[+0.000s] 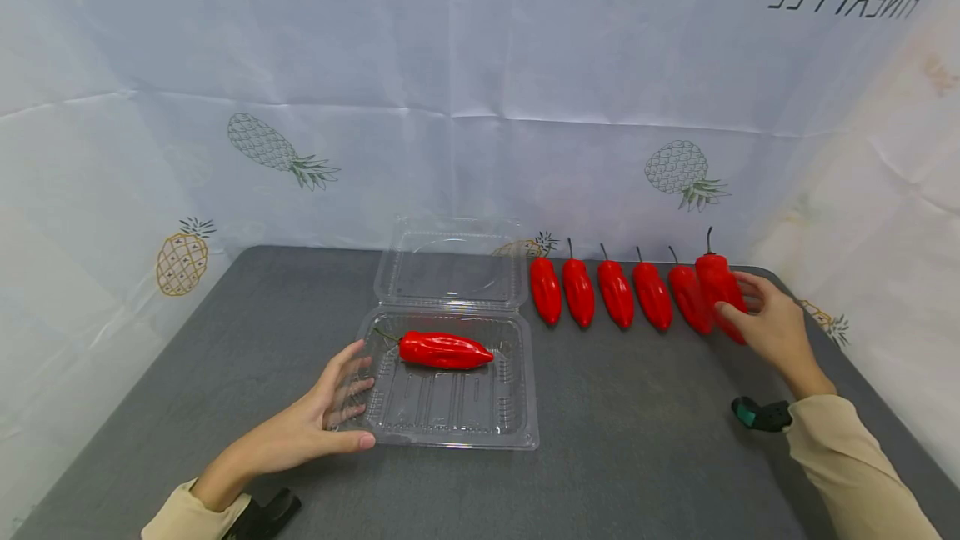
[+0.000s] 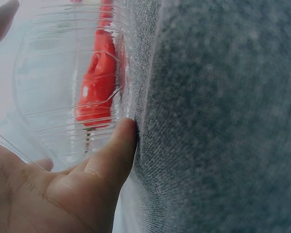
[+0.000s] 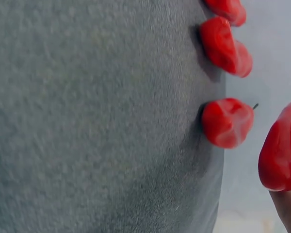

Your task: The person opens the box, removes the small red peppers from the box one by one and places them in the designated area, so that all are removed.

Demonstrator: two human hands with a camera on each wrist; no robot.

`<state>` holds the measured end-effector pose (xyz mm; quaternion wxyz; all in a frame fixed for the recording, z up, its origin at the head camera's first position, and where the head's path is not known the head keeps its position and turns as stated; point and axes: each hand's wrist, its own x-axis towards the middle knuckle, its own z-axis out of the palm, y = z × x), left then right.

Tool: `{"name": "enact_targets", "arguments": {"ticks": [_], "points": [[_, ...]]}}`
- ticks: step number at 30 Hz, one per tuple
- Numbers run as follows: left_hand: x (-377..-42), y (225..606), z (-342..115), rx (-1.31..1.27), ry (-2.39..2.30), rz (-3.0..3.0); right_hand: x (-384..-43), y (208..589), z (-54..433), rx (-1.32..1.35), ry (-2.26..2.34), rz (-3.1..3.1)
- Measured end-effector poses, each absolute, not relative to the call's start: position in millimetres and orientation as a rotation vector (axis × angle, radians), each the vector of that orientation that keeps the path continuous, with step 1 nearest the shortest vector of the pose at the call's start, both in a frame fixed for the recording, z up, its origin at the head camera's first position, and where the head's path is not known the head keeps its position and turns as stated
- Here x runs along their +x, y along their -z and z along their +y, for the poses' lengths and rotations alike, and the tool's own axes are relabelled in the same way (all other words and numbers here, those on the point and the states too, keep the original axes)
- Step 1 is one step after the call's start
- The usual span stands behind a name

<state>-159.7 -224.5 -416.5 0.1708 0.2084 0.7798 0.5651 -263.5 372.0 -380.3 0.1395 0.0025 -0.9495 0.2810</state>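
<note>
A clear plastic clamshell box (image 1: 457, 438) lies with its lid (image 1: 450, 269) folded back. One red pepper (image 1: 442, 351) lies sideways in the tray, its thin stem toward the left. My left hand (image 1: 307, 423) rests along the box's left side, fingers spread against the wall and thumb (image 2: 117, 150) at the near corner. At the far right, my right hand (image 1: 776, 332) pinches another red pepper (image 1: 718, 277), stem up, between thumb and fingers. In the right wrist view this held pepper (image 3: 281, 155) hangs above the table.
Several more red peppers (image 1: 617, 294) stand in a row right of the lid, stems away from me. The rightmost of them (image 1: 688, 298) is close beside the held one. Behind the grey table (image 1: 637, 440) hangs a white cloth (image 1: 487, 173) printed with pineapples.
</note>
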Motion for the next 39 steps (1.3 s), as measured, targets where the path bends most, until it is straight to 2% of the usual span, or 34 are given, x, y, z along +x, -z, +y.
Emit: {"name": "enact_targets", "arguments": {"ticks": [17,39], "points": [[-159.5,417.2,-224.2,0.593,-1.601,2.224,-279.6,390.9,399.3,-0.069,-0.766,-2.791],[-160.5,416.4,-224.1,0.594,-1.601,2.226,-295.1,405.8,408.6,-0.213,-0.745,-2.867]]}}
